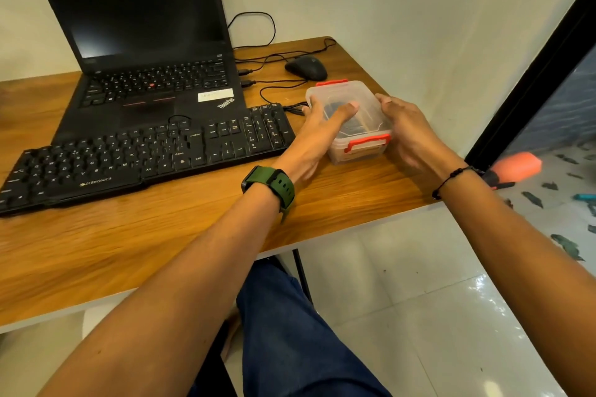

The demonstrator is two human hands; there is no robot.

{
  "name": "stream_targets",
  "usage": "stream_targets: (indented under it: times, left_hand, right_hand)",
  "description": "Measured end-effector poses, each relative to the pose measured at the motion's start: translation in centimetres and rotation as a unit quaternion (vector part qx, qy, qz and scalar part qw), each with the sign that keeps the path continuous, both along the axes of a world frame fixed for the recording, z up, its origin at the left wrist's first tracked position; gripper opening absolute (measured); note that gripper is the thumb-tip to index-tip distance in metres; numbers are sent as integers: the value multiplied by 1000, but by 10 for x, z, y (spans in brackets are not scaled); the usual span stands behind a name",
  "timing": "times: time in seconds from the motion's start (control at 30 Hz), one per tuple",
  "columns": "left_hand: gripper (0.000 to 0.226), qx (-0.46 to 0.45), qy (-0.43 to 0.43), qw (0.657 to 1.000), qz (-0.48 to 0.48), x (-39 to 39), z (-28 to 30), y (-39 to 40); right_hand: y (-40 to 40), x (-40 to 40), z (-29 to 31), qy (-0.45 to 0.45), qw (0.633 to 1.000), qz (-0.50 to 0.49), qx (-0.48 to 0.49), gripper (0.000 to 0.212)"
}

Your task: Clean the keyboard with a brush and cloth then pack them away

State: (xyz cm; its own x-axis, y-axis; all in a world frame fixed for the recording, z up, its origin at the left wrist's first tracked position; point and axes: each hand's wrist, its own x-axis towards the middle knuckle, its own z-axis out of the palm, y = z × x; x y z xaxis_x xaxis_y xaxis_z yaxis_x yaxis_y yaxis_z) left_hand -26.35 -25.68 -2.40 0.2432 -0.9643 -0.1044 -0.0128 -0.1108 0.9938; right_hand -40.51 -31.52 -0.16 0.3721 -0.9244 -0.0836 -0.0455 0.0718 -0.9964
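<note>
**Both hands on the lidded box at the bench's right end**

Near the right end of the bench [193, 229], a clear plastic box [351, 125] with red latches sits between the two hands. Its lid is on, and the near red latch [367, 142] lies against the front wall; a second red latch shows at the far end. Through the lid dark contents can be seen, but whether they are the brush and cloth cannot be told. The left hand [317, 135] lies over the box's left side, thumb stretched across the lid and fingers reaching round the far left corner. The right hand [408, 132] cups the right side, fingers curved against the wall and rim.

Just left of the box, almost touching the left hand, is the right end of the black keyboard [145, 158], which lies slanted across the bench with its cable running out behind the box. Behind the keyboard stands an open black laptop [142, 41], screen dark, its front edge touching or overlapped by the keyboard's back edge. A black mouse [306, 67] rests beyond the box, near the wall, with cables looping around it.

Open wood lies before the keyboard and box, up to the near edge. The bench's right edge runs close beside the right wrist; past it is pale tiled floor [419, 300].
</note>
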Motion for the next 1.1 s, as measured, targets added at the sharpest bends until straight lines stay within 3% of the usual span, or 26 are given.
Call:
stream_targets:
  times: [0.23,0.4,0.47,0.53,0.63,0.8,0.9,1.1]
  left_hand:
    - [116,-10,-16,1000,-15,-8,1,-3]
    - [103,-28,-33,999,-30,-7,5,0]
    - [99,-22,-64,997,-29,-7,8,3]
    - [92,-15,-160,987,-27,-6,9,4]
    - [71,-35,-343,938,-29,-5,6,7]
    - [61,3,-483,875,-35,-6,20,13]
    - [60,9,-481,876,-39,-3,28,21]
    - [56,15,-472,882,4,31,52,67]
  right_hand:
    - [-8,-5,-3,10,999,-35,-4,32]
    - [-10,-4,-4,13,999,-33,5,32]
    - [-11,-4,-1,59,998,-11,-17,35]
    - [-11,-7,6,183,976,34,-114,43]
    - [-10,-6,23,318,901,99,-278,41]
    - [0,6,45,409,849,155,-297,35]
    - [4,8,53,421,833,147,-327,34]
    - [35,31,71,356,854,147,-350,32]
